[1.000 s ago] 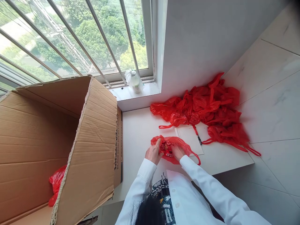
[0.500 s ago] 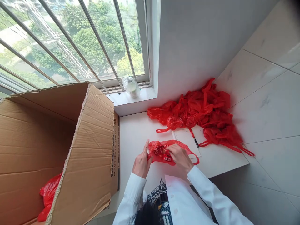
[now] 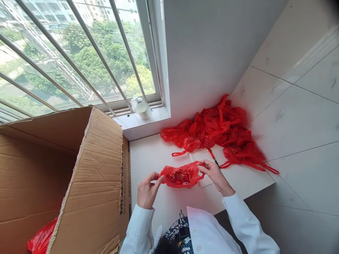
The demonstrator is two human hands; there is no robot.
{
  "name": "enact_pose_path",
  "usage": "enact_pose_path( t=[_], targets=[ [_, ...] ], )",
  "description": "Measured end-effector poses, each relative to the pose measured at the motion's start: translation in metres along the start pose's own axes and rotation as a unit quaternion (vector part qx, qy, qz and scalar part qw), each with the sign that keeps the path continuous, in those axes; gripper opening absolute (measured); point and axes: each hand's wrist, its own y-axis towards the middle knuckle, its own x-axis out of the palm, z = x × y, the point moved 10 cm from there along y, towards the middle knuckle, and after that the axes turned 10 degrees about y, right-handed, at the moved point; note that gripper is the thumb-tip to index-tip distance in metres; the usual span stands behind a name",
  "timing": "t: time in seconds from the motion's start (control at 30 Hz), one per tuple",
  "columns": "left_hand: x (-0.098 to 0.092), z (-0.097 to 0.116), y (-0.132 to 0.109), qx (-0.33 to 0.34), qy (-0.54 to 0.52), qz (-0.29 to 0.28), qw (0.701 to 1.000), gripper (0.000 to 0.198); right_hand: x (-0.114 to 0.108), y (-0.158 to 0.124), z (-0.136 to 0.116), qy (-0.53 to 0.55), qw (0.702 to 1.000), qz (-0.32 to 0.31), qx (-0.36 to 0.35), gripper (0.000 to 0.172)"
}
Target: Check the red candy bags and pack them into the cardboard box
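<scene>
A red plastic bag (image 3: 172, 182) is stretched between my two hands, its mouth facing up. Several small red printed packets (image 3: 182, 176) lie inside; their exact kind is too small to tell. My left hand (image 3: 148, 188) pinches the bag's left end between thumb and fingers. At the right end, my right hand (image 3: 213, 173) grips the other handle of the bag. Partly beneath the bag and right hand is a white notepad (image 3: 202, 156), with a dark pen (image 3: 217, 163) at its right edge.
Crumpled red bags (image 3: 212, 127) are heaped along the wall on the white tabletop (image 3: 148, 151). A tall open cardboard box (image 3: 92, 176) stands at left, with a red bag (image 3: 42, 236) inside. On the barred window's sill sits a bagged cup (image 3: 143, 110).
My right hand has come out of the bag and moved to its right handle. My left hand has shifted left, and the bag is now pulled wider. The view has shifted slightly.
</scene>
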Motion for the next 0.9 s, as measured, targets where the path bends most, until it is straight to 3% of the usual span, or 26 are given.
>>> enact_pose_path(
  t=[0.1,0.17,0.23,0.3,0.4,0.57,0.67,0.73,0.83,0.9],
  targets=[
    [-0.035,0.012,-0.004,0.012,-0.059,0.073,0.996,0.032,0.026,0.012,-0.052,0.052,0.997,-0.004,-0.059,0.037],
    [-0.051,0.014,-0.009,0.02,-0.082,0.109,0.99,0.029,0.039,0.011,-0.078,-0.003,0.995,-0.016,-0.094,0.032],
    [-0.055,0.01,-0.012,0.02,-0.088,0.119,0.989,0.025,0.047,0.006,-0.087,-0.107,0.987,-0.018,-0.117,0.021],
    [-0.043,-0.001,-0.012,0.019,-0.075,0.097,0.992,0.021,0.049,0.004,-0.079,-0.206,0.97,-0.013,-0.127,0.012],
    [-0.011,-0.021,-0.01,0.029,-0.039,0.044,0.998,0.015,0.049,0.004,-0.051,-0.3,0.944,0.001,-0.134,0.012],
    [0.026,-0.029,-0.015,0.113,0.068,0.0,0.991,0.021,0.056,0.002,-0.025,-0.32,0.939,-0.018,-0.128,0.025],
    [0.032,-0.02,-0.017,0.155,0.089,-0.014,0.984,0.014,0.065,-0.002,-0.037,-0.287,0.948,-0.029,-0.135,0.032],
    [0.029,-0.011,-0.014,0.171,0.079,0.012,0.982,0.01,0.073,-0.003,-0.049,-0.27,0.95,-0.04,-0.15,0.037],
    [0.022,0.0,-0.005,0.179,0.004,0.06,0.982,0.017,0.088,-0.004,-0.061,-0.264,0.947,-0.056,-0.174,0.044],
    [0.026,-0.001,0.003,0.161,-0.089,0.062,0.981,0.019,0.097,-0.004,-0.064,-0.272,0.942,-0.064,-0.187,0.044]
  ],
)
